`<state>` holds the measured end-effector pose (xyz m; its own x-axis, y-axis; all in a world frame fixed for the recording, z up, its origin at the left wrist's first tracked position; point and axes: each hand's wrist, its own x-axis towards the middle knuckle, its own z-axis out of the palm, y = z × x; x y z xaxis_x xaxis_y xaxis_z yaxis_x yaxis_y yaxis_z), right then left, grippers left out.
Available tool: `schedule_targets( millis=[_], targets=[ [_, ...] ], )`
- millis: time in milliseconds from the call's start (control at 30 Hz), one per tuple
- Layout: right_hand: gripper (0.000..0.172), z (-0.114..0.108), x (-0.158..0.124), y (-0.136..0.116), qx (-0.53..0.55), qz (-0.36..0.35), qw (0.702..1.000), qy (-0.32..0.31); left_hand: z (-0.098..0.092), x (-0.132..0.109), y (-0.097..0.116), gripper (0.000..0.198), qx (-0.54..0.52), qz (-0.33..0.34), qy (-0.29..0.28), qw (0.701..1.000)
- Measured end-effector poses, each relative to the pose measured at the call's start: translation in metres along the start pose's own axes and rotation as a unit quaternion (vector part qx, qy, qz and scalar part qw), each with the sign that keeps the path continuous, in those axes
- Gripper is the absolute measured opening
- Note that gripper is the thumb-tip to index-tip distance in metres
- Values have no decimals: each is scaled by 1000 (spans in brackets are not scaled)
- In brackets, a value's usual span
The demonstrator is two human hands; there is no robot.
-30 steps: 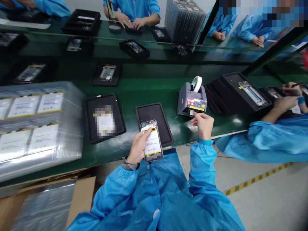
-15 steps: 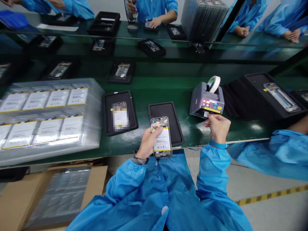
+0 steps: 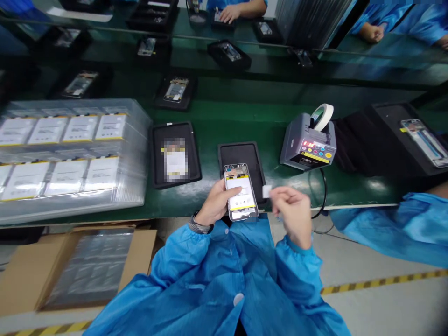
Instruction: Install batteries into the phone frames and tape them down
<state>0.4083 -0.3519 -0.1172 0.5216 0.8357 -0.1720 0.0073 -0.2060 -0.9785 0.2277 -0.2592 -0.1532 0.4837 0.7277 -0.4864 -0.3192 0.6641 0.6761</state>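
My left hand (image 3: 217, 201) grips an opened phone (image 3: 241, 192) by its left side, thumb lying over the white battery with yellow edges. The phone's circuit board shows at its upper end. Just right of the phone, my right hand (image 3: 292, 210) pinches a small white piece of tape (image 3: 267, 191) between thumb and fingertips, apart from the phone. Behind the phone lies a black tray (image 3: 257, 156), partly covered by it. A grey tape dispenser (image 3: 308, 144) with a white roll of tape (image 3: 322, 116) stands beyond my right hand.
Stacked clear plastic trays of batteries (image 3: 136, 154) fill the left. Another black tray (image 3: 157, 168) holds a phone beside them. At right, a further phone (image 3: 423, 142) lies on stacked black trays. An open cardboard box (image 3: 140, 261) sits below the bench edge. Co-workers' hands (image 3: 231, 13) show opposite.
My right hand has moved left from the tape dispenser towards the phone, bringing a piece of tape away. The phone in my left hand has shifted slightly right and tilted.
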Motion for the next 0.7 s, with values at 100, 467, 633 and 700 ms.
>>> schedule_targets(
  millis=[100,467,633,700],
  targets=[
    [20,25,-32,4,-19,20,997,-66,0,0,-2,58,16,36,-8,999],
    [22,43,-38,12,-49,-24,999,0,1,3,-2,56,60,121,28,990],
    [23,44,-38,12,-63,-27,998,-2,6,0,4,52,66,122,44,989],
    [24,45,-38,11,-70,-31,997,-1,9,-2,7,52,65,121,50,989]
  ],
)
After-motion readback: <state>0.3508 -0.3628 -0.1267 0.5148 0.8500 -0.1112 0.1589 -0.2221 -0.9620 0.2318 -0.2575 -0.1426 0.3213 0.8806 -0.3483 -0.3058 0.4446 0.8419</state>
